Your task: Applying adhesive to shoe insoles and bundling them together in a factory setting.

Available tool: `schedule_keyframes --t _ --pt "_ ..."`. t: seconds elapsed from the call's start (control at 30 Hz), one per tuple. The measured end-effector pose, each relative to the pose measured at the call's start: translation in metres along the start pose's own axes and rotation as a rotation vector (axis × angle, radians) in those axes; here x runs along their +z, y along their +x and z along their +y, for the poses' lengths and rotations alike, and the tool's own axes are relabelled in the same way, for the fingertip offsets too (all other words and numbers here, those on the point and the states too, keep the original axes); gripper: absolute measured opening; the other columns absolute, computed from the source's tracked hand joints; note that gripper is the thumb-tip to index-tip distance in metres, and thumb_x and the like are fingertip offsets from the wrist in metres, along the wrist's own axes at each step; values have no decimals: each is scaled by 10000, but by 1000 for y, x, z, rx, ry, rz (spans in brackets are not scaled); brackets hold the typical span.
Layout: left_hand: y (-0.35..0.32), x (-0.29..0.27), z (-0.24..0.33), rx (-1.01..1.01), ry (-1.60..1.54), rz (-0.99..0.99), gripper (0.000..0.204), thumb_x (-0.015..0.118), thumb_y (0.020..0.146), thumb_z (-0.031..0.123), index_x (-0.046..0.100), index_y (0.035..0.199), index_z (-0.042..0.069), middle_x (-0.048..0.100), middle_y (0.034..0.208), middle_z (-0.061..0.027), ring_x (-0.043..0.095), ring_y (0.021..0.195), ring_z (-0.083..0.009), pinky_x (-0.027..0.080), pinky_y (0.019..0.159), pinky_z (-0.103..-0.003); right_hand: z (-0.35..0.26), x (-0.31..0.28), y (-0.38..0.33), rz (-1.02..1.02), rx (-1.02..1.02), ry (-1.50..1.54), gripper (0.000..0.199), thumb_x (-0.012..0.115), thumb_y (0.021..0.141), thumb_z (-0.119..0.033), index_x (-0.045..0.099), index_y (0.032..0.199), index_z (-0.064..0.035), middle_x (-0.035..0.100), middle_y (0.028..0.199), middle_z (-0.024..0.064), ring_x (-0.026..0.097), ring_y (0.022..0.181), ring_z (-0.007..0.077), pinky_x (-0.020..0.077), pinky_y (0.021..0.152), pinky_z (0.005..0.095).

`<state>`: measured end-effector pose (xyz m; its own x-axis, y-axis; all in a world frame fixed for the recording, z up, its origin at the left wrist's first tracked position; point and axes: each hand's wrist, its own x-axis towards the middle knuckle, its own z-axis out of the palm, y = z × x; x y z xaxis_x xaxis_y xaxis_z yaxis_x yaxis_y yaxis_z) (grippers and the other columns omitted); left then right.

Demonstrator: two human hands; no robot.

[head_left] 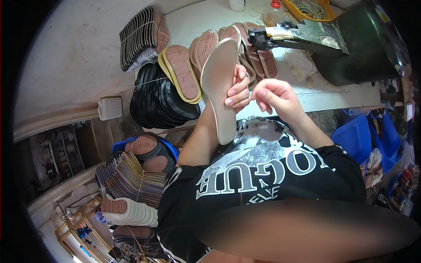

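My left hand (238,90) grips a pale beige shoe insole (219,72), fingers curled round its right edge. The insole stands tilted with its smooth, plain face showing, its wide end up and its narrower end near my shirt. Just to the right, my right hand (276,97) hovers apart from the insole. Its fingers are bent inward with the thumb against them; whatever they pinch, if anything, is too small to make out. Behind the insole, several pinkish-brown insoles (205,47) lie overlapping on the white table (307,98).
A sewing machine (302,37) reaches in from the right. Tied stacks of black soles (162,98) and striped soles (139,35) sit at the table's left. More stacked soles (131,179) fill the lower left. A yellow basket (326,11) stands at the back; blue bins (353,133) are at right.
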<state>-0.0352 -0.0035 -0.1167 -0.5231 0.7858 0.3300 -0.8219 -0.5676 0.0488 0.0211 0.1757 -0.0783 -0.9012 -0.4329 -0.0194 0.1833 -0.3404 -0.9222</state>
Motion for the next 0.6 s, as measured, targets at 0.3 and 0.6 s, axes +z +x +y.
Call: schedule_keyframes --t 0.3,0.6 --pt "-20 -8 11 464 310 241 567 411 953 542 558 1113 18 485 653 -69 511 527 -171 439 460 -298 7 18 8 -224 -110 -558 661 800 729 -368 499 1222 -47 577 1083 77 575 921 186 498 726 289" --pt "-22 -11 21 285 126 -173 380 411 990 229 481 1296 15 505 821 -100 538 618 -178 457 542 -293 -15 40 14 -290 -196 -714 360 792 751 -235 652 1012 -31 606 834 43 566 657 117 456 573 243"
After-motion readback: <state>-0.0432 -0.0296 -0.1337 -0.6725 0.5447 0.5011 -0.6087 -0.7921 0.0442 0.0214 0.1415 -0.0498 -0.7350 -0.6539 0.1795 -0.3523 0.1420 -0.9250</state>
